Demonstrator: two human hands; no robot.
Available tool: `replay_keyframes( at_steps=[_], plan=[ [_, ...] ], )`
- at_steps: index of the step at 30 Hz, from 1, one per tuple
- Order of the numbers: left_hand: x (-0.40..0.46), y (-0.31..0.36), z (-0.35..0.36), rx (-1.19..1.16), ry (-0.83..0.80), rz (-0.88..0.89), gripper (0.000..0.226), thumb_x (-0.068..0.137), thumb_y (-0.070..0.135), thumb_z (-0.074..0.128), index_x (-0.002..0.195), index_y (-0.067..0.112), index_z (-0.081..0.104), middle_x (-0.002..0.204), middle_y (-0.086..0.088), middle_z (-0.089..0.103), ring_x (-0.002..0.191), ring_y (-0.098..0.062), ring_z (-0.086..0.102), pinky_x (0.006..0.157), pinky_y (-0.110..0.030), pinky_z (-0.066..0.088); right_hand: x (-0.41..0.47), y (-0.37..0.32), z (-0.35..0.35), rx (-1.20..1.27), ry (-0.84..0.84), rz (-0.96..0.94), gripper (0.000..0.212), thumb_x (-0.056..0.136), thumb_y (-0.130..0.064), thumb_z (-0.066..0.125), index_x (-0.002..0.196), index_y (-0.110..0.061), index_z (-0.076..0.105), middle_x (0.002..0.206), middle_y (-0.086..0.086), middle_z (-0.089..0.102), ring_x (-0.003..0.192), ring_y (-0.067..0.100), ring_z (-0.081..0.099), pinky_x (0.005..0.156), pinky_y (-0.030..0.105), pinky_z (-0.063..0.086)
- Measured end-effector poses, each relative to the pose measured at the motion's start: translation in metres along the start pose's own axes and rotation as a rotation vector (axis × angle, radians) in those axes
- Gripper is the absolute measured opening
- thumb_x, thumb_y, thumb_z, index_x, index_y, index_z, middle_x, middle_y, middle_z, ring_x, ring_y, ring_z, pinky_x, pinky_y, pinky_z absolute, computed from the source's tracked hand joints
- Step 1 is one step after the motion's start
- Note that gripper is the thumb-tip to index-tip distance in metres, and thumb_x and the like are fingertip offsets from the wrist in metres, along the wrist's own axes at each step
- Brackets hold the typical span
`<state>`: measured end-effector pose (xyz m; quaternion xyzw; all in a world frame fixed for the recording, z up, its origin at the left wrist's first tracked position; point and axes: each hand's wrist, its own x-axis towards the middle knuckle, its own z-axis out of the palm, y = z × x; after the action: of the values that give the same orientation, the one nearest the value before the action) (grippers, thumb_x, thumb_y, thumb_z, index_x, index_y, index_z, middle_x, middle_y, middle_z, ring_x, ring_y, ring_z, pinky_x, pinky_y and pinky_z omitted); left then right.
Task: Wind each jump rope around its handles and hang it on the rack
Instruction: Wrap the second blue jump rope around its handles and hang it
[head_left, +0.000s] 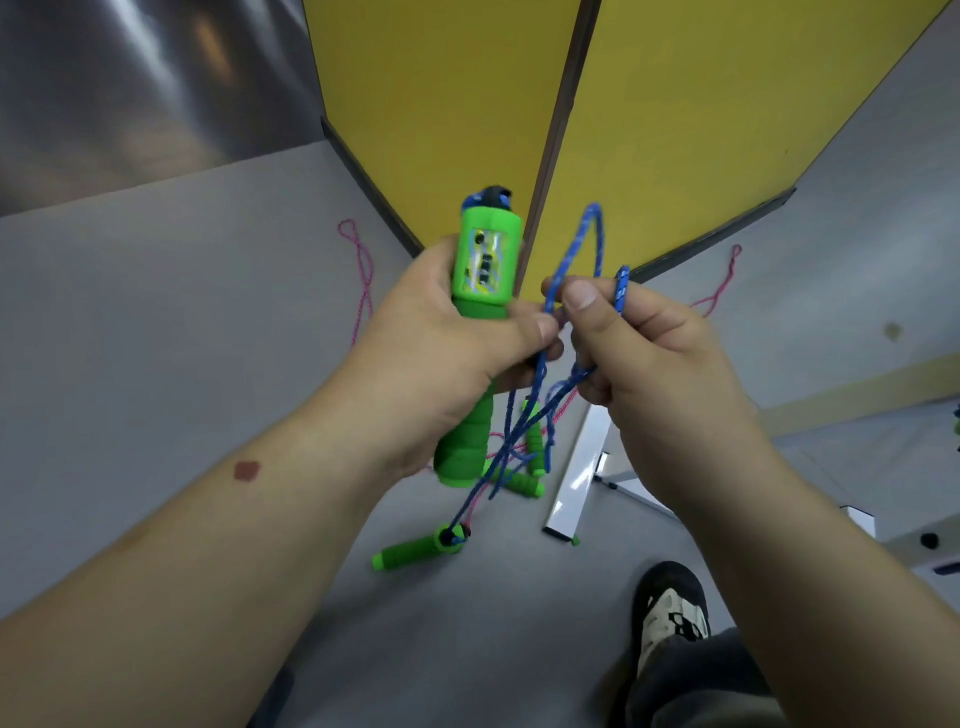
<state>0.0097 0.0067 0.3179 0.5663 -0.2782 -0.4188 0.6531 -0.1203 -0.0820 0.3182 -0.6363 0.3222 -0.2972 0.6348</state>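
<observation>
My left hand (441, 353) grips a green jump-rope handle (485, 260) upright, its counter window facing me. My right hand (639, 353) pinches loops of the blue rope (584, 244) beside that handle. The blue rope hangs down to a second green handle (415, 551) lying on the grey floor. Under my hands lie other green handles (535, 441) tangled with a pink rope (361, 275) that trails left and right along the floor. No rack is clearly in view.
Two yellow panels (701, 104) meet in a corner straight ahead. A white metal bar (579, 467) of a frame lies on the floor at the right. My shoe (670, 613) is at the bottom right. A steel surface (130, 78) fills the upper left.
</observation>
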Motion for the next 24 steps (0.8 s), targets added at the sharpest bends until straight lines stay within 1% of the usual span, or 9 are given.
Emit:
replay_keyframes(
  at_steps=[3, 4, 6, 9, 12, 15, 18, 22, 24],
  plan=[
    [0.003, 0.008, 0.000, -0.185, 0.091, -0.013, 0.049, 0.090, -0.002, 0.073, 0.131, 0.017, 0.056, 0.085, -0.006, 0.074, 0.081, -0.019, 0.076, 0.074, -0.037, 0.064, -0.002, 0.006, 0.000, -0.070, -0.116, 0.089, 0.019, 0.095, -0.033, 0.067, 0.084, -0.022, 0.077, 0.065, 0.000, 0.041, 0.063, 0.022, 0.027, 0.058, 0.037, 0.022],
    [0.003, 0.010, -0.001, -0.240, 0.113, -0.012, 0.049, 0.091, -0.002, 0.072, 0.133, 0.015, 0.055, 0.085, -0.006, 0.074, 0.079, -0.019, 0.076, 0.071, -0.034, 0.063, -0.003, 0.006, 0.000, -0.106, -0.164, 0.112, 0.018, 0.093, -0.034, 0.069, 0.084, -0.020, 0.077, 0.066, 0.001, 0.041, 0.063, 0.022, 0.028, 0.058, 0.036, 0.023],
    [0.005, 0.013, -0.002, -0.297, 0.145, -0.003, 0.047, 0.091, -0.002, 0.072, 0.132, 0.014, 0.054, 0.087, -0.007, 0.074, 0.082, -0.021, 0.077, 0.071, -0.032, 0.063, -0.004, 0.005, 0.001, -0.164, -0.215, 0.108, 0.017, 0.093, -0.026, 0.071, 0.090, -0.011, 0.077, 0.065, -0.004, 0.048, 0.059, 0.009, 0.039, 0.058, 0.021, 0.033],
    [0.006, 0.012, -0.006, -0.305, 0.160, 0.000, 0.042, 0.093, -0.002, 0.071, 0.128, 0.015, 0.055, 0.094, -0.011, 0.074, 0.087, -0.025, 0.077, 0.075, -0.036, 0.063, -0.003, 0.004, 0.000, -0.120, -0.189, 0.023, 0.013, 0.096, -0.015, 0.065, 0.096, -0.009, 0.077, 0.059, -0.017, 0.057, 0.057, -0.002, 0.052, 0.060, 0.011, 0.041],
    [0.003, 0.009, -0.006, -0.188, 0.066, -0.032, 0.039, 0.096, -0.001, 0.067, 0.129, 0.017, 0.056, 0.097, -0.010, 0.078, 0.091, -0.026, 0.078, 0.083, -0.041, 0.064, 0.000, 0.001, 0.000, -0.005, -0.116, -0.048, 0.014, 0.096, -0.013, 0.063, 0.099, -0.014, 0.076, 0.065, -0.016, 0.066, 0.058, -0.002, 0.056, 0.059, 0.012, 0.042],
    [0.000, 0.002, -0.004, -0.038, -0.061, -0.053, 0.045, 0.091, -0.003, 0.072, 0.127, 0.021, 0.059, 0.098, -0.011, 0.078, 0.098, -0.027, 0.077, 0.087, -0.046, 0.064, 0.002, 0.000, -0.001, 0.105, -0.020, -0.029, 0.013, 0.094, -0.013, 0.065, 0.101, -0.011, 0.075, 0.075, -0.010, 0.073, 0.059, -0.001, 0.060, 0.057, 0.010, 0.044],
    [-0.001, -0.004, -0.001, 0.104, -0.108, -0.010, 0.044, 0.080, 0.006, 0.077, 0.116, 0.027, 0.066, 0.096, -0.012, 0.076, 0.091, -0.022, 0.074, 0.091, -0.053, 0.062, 0.001, -0.002, 0.002, 0.161, -0.009, -0.004, 0.012, 0.094, -0.009, 0.064, 0.100, -0.011, 0.075, 0.080, -0.005, 0.076, 0.063, 0.000, 0.064, 0.056, 0.009, 0.045],
    [-0.001, -0.002, 0.001, 0.048, -0.063, 0.016, 0.040, 0.087, -0.002, 0.078, 0.115, 0.023, 0.063, 0.086, -0.008, 0.072, 0.081, -0.019, 0.073, 0.078, -0.040, 0.064, 0.000, -0.001, 0.002, 0.130, -0.018, 0.029, 0.012, 0.096, -0.015, 0.064, 0.097, -0.013, 0.076, 0.072, -0.006, 0.072, 0.057, 0.001, 0.058, 0.054, 0.012, 0.042],
    [-0.001, 0.004, 0.001, -0.070, 0.000, 0.012, 0.039, 0.090, -0.003, 0.074, 0.119, 0.019, 0.060, 0.083, -0.005, 0.071, 0.075, -0.017, 0.072, 0.071, -0.033, 0.062, -0.001, 0.003, 0.001, 0.055, -0.050, 0.052, 0.018, 0.098, -0.023, 0.063, 0.088, -0.022, 0.077, 0.064, -0.008, 0.059, 0.055, 0.006, 0.046, 0.055, 0.020, 0.036]
  ],
)
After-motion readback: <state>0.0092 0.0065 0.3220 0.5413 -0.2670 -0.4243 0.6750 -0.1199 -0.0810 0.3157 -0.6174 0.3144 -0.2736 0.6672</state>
